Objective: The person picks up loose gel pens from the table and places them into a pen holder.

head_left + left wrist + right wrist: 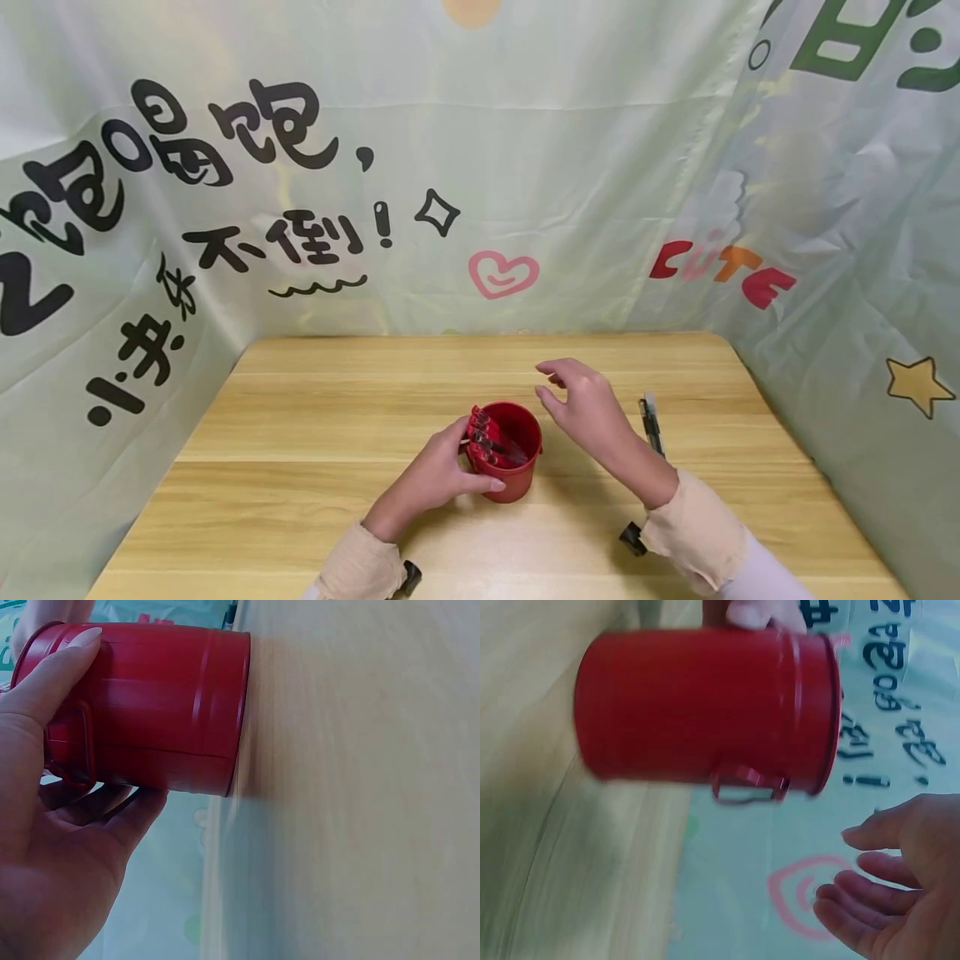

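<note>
My left hand grips a small red metal pail from its left side, thumb across the near wall. The pail is upright over the table, slightly tilted if at all. Several red-wrapped sachets lean inside it against the left rim; their contents cannot be made out. In the left wrist view the thumb presses the pail's wall beside a wire loop handle. To the right of the pail my right hand hovers with nothing in it. The right wrist view shows its fingers loosely bent, apart from the pail.
A pen lies on the wooden table, beyond my right forearm. Printed cloth hangs along the table's back and both sides. Black wrist devices sit at both cuffs.
</note>
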{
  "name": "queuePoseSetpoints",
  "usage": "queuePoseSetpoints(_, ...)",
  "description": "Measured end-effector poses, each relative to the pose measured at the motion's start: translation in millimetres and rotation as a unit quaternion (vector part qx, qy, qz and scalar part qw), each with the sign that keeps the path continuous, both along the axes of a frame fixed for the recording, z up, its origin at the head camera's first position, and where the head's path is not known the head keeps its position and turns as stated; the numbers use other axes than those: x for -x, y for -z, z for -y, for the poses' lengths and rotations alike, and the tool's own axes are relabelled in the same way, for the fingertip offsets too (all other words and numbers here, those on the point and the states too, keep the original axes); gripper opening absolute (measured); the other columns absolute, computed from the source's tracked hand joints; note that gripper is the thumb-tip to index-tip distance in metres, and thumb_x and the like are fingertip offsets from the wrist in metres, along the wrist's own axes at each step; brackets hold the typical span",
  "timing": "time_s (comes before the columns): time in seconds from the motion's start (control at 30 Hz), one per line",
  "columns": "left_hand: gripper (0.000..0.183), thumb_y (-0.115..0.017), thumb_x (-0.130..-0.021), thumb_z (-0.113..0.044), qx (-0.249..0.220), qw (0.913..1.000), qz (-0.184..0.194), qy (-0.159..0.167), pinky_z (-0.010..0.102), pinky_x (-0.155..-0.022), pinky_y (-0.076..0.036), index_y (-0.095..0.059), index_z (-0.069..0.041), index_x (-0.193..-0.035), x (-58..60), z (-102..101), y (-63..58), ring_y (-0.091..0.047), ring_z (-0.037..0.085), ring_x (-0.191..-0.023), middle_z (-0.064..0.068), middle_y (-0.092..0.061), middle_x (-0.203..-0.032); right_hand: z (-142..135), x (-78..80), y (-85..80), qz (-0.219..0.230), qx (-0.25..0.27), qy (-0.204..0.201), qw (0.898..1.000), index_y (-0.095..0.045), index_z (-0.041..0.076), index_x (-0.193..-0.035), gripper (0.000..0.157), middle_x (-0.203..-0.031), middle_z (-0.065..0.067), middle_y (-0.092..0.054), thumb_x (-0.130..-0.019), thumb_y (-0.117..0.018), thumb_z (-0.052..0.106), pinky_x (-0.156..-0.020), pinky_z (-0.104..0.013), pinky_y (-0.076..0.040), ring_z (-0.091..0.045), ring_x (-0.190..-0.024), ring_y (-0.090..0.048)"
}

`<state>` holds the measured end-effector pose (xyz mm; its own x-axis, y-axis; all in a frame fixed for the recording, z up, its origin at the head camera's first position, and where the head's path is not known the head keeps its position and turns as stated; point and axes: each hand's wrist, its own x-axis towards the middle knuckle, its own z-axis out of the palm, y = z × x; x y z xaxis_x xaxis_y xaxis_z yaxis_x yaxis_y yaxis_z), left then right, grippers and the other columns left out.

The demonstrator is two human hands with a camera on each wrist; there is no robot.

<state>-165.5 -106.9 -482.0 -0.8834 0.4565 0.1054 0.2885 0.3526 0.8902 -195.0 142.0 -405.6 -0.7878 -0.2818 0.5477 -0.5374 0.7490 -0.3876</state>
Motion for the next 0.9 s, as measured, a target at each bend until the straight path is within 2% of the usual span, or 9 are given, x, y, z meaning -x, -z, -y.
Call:
queuePoseSetpoints(0.17, 0.090, -0.094, -0.074, -0.043, 0.001, 1.0000, 0.008, -0.004, 0.039, -0.114, -0.051, -0.047, -0.031, -0.151, -0.8, -1, 0.0, -0.059, 0.012, -0.134, -0.013, -0.061, -0.144, -23, 7.9, 6.3, 0.058, -0.019, 0.049, 0.997, -0.070, 0.000, -0.123, 0.036, -0.118, -0.020, -0.073, -0.090, -0.080, 0.011, -0.074, -0.045, -0.064, -0.034, -0.099, -0.074)
queuePoseSetpoints(0.37, 0.091, -0.094, -0.074, -0.040, -0.004, 0.9999, 0.013, -0.006, 0.039, -0.114, -0.051, -0.047, -0.028, -0.151, -2.2, -1, -0.9, -0.059, 0.013, -0.135, -0.011, -0.061, -0.144, -49, 16.2, 16.4, 0.103, -0.035, 0.091, 0.990, -0.067, -0.004, -0.127, 0.039, -0.124, -0.026, -0.070, -0.092, -0.076, 0.011, -0.075, -0.048, -0.063, -0.039, -0.102, -0.072)
queuePoseSetpoints(0.6, 0.090, -0.093, -0.075, -0.040, -0.003, 0.9999, 0.012, 0.001, 0.039, -0.113, -0.051, -0.046, -0.031, -0.151, -2.3, -2, -0.2, -0.059, 0.013, -0.134, -0.013, -0.060, -0.145, -71, 24.4, 23.4, 0.152, -0.046, 0.116, 0.980, -0.061, -0.009, -0.134, 0.046, -0.128, -0.032, -0.066, -0.094, -0.073, 0.011, -0.077, -0.050, -0.063, -0.043, -0.105, -0.070)
queuePoseSetpoints(0.77, 0.091, -0.093, -0.076, -0.041, 0.004, 0.9999, 0.012, -0.003, 0.040, -0.113, -0.051, -0.045, -0.029, -0.152, -2.2, -2, -0.5, -0.059, 0.014, -0.135, -0.012, -0.060, -0.146, -86, 27.1, 26.1, 0.197, -0.054, 0.131, 0.970, -0.055, -0.011, -0.140, 0.052, -0.131, -0.033, -0.063, -0.096, -0.069, 0.013, -0.080, -0.051, -0.061, -0.043, -0.103, -0.069)
queuePoseSetpoints(0.9, 0.091, -0.093, -0.076, -0.041, 0.004, 0.9999, 0.015, -0.003, 0.040, -0.113, -0.051, -0.045, -0.029, -0.152, -2.3, -2, -1.3, -0.059, 0.015, -0.135, -0.012, -0.059, -0.146, -96, 29.2, 29.7, 0.228, -0.057, 0.134, 0.963, -0.051, -0.013, -0.142, 0.054, -0.134, -0.035, -0.061, -0.097, -0.067, 0.013, -0.081, -0.052, -0.061, -0.048, -0.110, -0.067)
